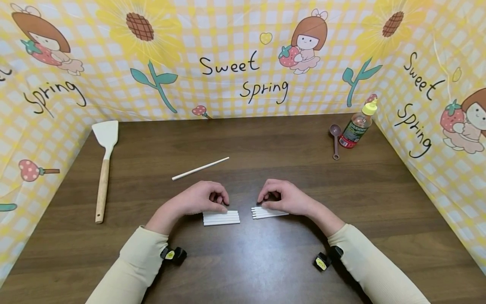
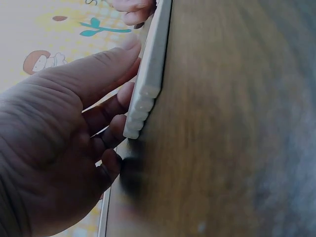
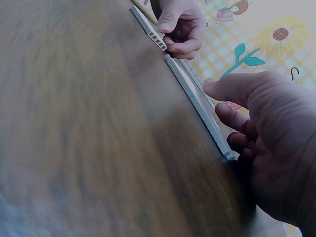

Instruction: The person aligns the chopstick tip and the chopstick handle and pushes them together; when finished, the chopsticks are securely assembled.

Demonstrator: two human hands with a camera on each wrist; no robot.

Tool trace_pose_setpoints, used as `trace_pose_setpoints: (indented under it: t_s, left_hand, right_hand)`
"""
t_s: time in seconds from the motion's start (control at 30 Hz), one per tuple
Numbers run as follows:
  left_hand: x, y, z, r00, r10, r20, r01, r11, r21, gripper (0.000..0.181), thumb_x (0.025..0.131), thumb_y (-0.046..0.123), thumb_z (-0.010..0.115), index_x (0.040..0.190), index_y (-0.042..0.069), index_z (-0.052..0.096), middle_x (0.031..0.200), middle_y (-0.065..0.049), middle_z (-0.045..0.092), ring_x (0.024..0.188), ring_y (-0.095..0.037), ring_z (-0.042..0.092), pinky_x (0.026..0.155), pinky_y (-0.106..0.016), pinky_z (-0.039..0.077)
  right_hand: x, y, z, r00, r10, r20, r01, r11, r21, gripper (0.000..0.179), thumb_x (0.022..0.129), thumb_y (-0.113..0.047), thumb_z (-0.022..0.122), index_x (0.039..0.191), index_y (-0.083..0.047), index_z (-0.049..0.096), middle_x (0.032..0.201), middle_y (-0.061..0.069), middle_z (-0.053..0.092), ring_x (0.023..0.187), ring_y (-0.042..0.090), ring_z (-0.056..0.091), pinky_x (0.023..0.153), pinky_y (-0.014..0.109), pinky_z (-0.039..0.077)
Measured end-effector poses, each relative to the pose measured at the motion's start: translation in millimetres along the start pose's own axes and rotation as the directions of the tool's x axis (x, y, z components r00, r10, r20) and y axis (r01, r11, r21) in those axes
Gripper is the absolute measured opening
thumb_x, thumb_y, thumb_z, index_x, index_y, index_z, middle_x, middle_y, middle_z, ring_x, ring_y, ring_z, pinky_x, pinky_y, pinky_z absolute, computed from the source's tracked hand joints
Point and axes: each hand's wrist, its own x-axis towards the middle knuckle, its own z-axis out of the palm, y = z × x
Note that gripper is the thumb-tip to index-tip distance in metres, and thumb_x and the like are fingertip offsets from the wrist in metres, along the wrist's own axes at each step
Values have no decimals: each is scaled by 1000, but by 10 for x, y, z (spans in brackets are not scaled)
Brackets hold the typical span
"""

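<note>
Two rows, a left row of white sticks point(image 1: 222, 219) and a right row of white sticks point(image 1: 270, 213), lie flat on the brown table point(image 1: 258, 266), with a gap between their facing ends. We see the sticks in each row packed lengthwise against one another. The left hand point(image 1: 201, 197) is at the far edge of its row, fingers bent, thumb tip right by the sticks. The right hand point(image 1: 285, 197) is placed much the same way at the other row, its fingers also bent. We cannot tell whether either hand pinches a stick or only touches the rows.

Beyond the left hand we find a loose pale stick point(image 1: 200, 168) lying slantwise, apart from both rows. Farther out on our left lies a spatula point(image 1: 104, 171), white blade toward the back, wooden handle toward us. At the right rear, a brown measuring spoon point(image 1: 336, 145) lies just beside a standing bottle point(image 1: 355, 128) with a yellow cap. Behind everything we see a yellow checked cloth point(image 1: 228, 25) printed with "Sweet Spring".
</note>
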Motion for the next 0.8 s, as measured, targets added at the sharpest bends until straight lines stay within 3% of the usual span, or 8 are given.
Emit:
trace_pose_setpoints:
  t_s: [0.53,0.8]
  left_hand:
    - [14,-49,11,1000,8,-21,-8,1000,-6,14,84,15,83,91,18,72,76,7,57,70,-11,53,67,-27,44]
    - [19,-56,-2,998,-8,-68,9,1000,10,11,86,14,81,91,16,72,73,8,56,69,-10,53,66,-28,44]
  right_hand:
    - [-2,-1,-6,1000,-3,24,4,999,-45,14,90,-10,77,98,-22,75,94,-8,61,87,13,55,77,29,45]
    - [11,-1,31,998,25,-57,-27,999,-34,11,91,-11,77,96,-20,75,90,-11,62,76,11,54,68,27,44]
